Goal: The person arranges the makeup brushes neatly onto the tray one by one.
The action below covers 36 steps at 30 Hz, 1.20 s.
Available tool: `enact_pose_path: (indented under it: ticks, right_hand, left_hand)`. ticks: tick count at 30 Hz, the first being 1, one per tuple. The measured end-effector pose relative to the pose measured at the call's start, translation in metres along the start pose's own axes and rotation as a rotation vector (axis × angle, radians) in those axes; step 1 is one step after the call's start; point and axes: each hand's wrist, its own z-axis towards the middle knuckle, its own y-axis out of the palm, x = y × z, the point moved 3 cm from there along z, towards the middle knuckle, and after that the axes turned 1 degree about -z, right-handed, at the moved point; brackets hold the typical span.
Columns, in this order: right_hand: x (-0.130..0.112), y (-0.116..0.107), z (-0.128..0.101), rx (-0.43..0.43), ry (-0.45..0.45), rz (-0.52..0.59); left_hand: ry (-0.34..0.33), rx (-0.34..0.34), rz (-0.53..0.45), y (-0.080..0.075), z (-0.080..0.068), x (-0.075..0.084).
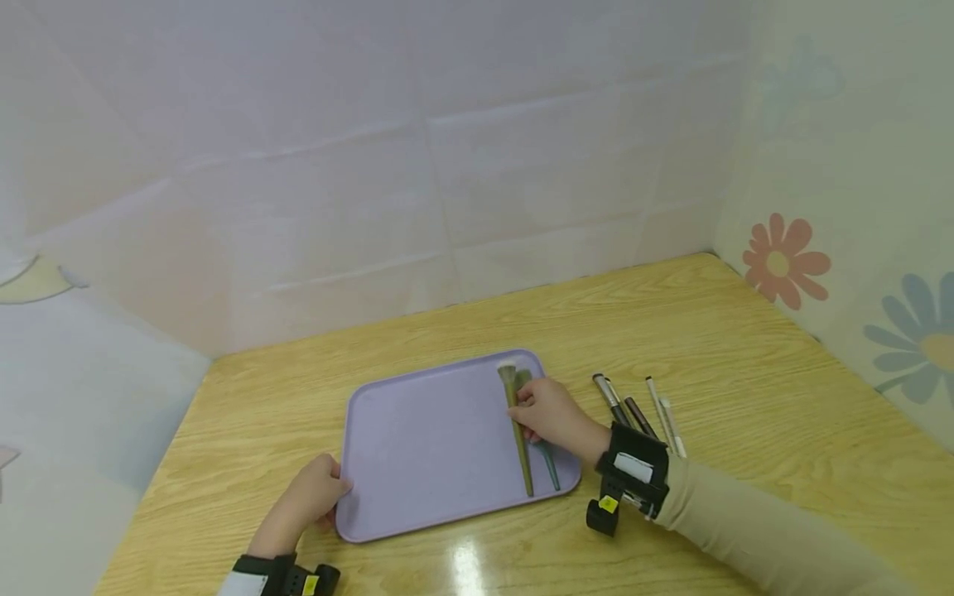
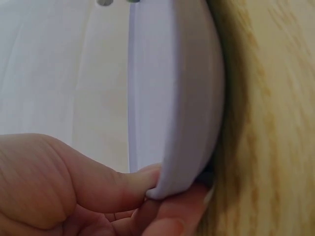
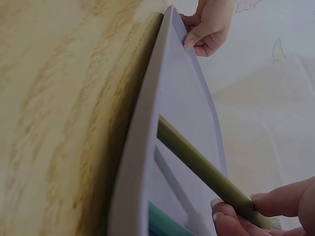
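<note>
A lavender tray [image 1: 428, 447] lies on the wooden table. My left hand [image 1: 309, 494] pinches its left edge, thumb over the rim and fingers underneath, as the left wrist view shows. At the tray's right side, my right hand [image 1: 551, 411] pinches an olive-handled makeup brush [image 1: 522, 447] between thumb and fingers. That brush's pale bristles point to the far side, and its handle end is near the tray's front rim. Just right of it, a teal-handled makeup brush [image 1: 550, 468] lies on the tray, partly hidden by my right hand.
Several slimmer brushes lie on the table right of the tray, among them a black-handled brush [image 1: 613, 399], a dark brown one [image 1: 639, 416] and a white-handled one [image 1: 672, 426]. A cloth-like backdrop [image 1: 358, 207] stands behind the table [image 1: 745, 356].
</note>
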Motion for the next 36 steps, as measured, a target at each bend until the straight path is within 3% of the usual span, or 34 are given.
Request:
enact_pose_path:
  ticks: [36]
  right_hand:
    - [-0.011, 0.024, 0.008, -0.025, 0.006, -0.251]
  left_hand:
    - [-0.032, -0.014, -0.013, 0.002, 0.003, -0.003]
